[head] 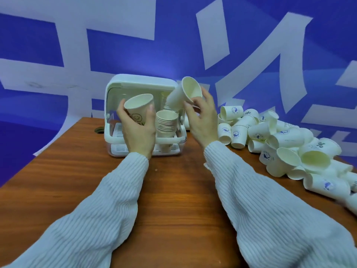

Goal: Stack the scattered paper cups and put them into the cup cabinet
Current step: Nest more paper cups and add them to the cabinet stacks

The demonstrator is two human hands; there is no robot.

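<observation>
My L hand (138,130) grips a smiley-print cup (139,107) upright, mouth up; thumb on its left wall, fingers (151,113) wrapped round the right side. My R hand (201,120) pinches a plain cup (182,95) by its rim, tilted, mouth facing me and up-right, base pointing down-left toward the other cup. The two cups are near each other but apart, not nested.

Just behind my L fingers, the cup cabinet (144,82) w/ its front open; a stack of cups (166,122) stands inside, just right of my L fingertips and below the tilted cup. A 2nd stack sits further back inside, partly hidden by the plain cup, can't count it. White slatted tray (118,132) on the cabinet floor, left of my L thumb.

Right of my R hand, well apart from the fingers: pile of loose cups (280,140) on the wooden table (173,190), most lying on their sides, some upside down, blue logos on many. Both sleeves (270,209) ribbed white. Behind it all, blue wall (173,45) w/ big white characters.
</observation>
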